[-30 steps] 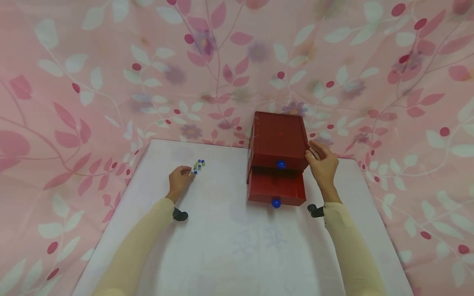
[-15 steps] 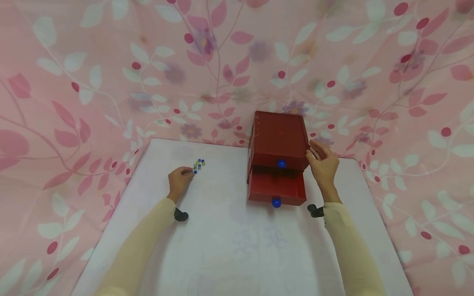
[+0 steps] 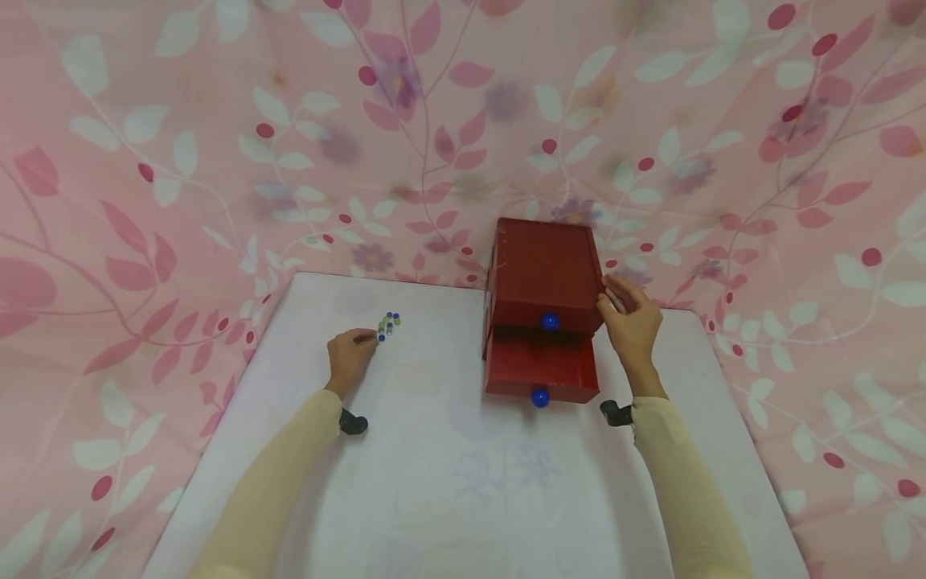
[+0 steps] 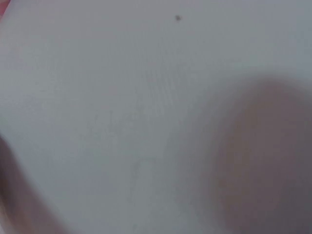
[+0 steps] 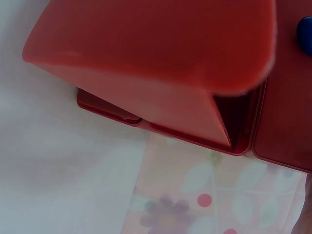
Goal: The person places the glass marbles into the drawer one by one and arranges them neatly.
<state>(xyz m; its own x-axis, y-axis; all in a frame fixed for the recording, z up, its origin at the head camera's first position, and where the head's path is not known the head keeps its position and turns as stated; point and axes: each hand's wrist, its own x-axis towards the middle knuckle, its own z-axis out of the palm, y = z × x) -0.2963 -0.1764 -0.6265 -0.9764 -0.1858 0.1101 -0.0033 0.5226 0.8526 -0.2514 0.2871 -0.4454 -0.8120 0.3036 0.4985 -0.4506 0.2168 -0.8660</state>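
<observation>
My left hand (image 3: 350, 359) is at the left of the table, thumb and fingertips drawn together at the near end of a small cluster of blue, green and clear glass marbles (image 3: 389, 324). The fingertips pinch at a marble mostly hidden by them, right beside a blue marble (image 3: 381, 338). In the left wrist view, only blurred parts of the hand (image 4: 268, 161) show. My right hand (image 3: 631, 326) touches the right side of a red two-drawer cabinet (image 3: 547, 261) near its front corner. The lower drawer (image 3: 538, 384) is pulled out; the upper one is closed.
Each drawer front has a round blue knob (image 3: 540, 397). A white cloth covers the table (image 3: 434, 482), and a pink floral curtain (image 3: 434, 121) surrounds its back and sides. The pulled-out drawer (image 5: 156, 44) juts toward the near side in the right wrist view.
My left thumb and fingers, apart a second ago, have come together at the near end of the marbles. The right hand and the cabinet have stayed in place.
</observation>
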